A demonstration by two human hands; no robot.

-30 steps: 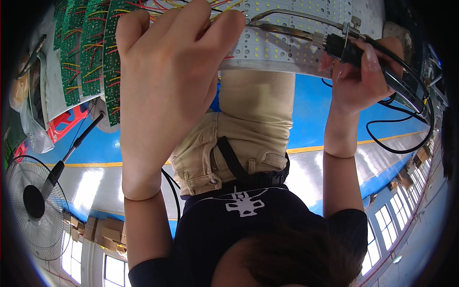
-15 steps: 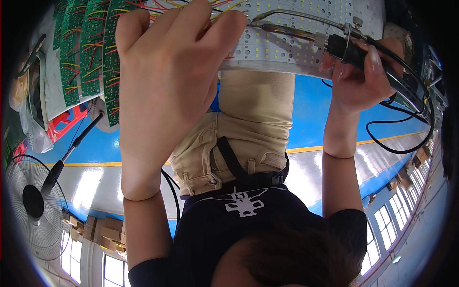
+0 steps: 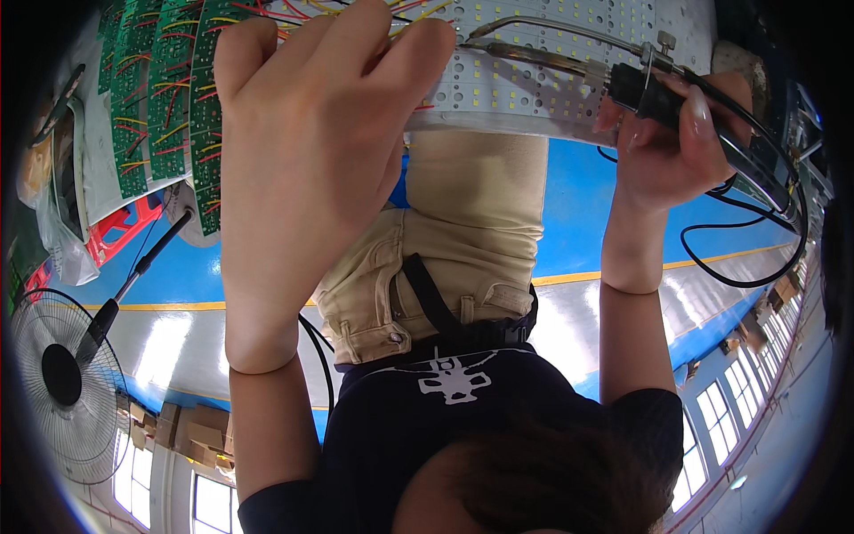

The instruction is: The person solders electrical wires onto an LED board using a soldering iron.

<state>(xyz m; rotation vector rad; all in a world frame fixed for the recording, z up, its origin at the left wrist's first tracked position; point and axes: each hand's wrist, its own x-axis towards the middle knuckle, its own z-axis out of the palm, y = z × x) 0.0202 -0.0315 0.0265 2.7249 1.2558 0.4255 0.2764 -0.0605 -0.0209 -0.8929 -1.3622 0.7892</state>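
Note:
My left hand [image 3: 311, 160] fills the upper left, its fingertips closed together on thin red and yellow wires [image 3: 418, 9] at the edge of a white LED board [image 3: 551, 89]. My right hand [image 3: 667, 133] grips the black handle of a soldering iron [image 3: 658, 89] at the upper right. The iron's metal shaft runs left across the board, and its tip [image 3: 471, 44] sits close to my left fingertips. Whether the tip touches the wires is hidden by my fingers.
Several green circuit boards [image 3: 160, 98] with red and yellow wires lie at the upper left. The iron's black cable [image 3: 738, 258] loops down at the right. A standing fan [image 3: 62, 383] is at the lower left, beside a red frame [image 3: 116, 231]. My own torso and legs fill the middle.

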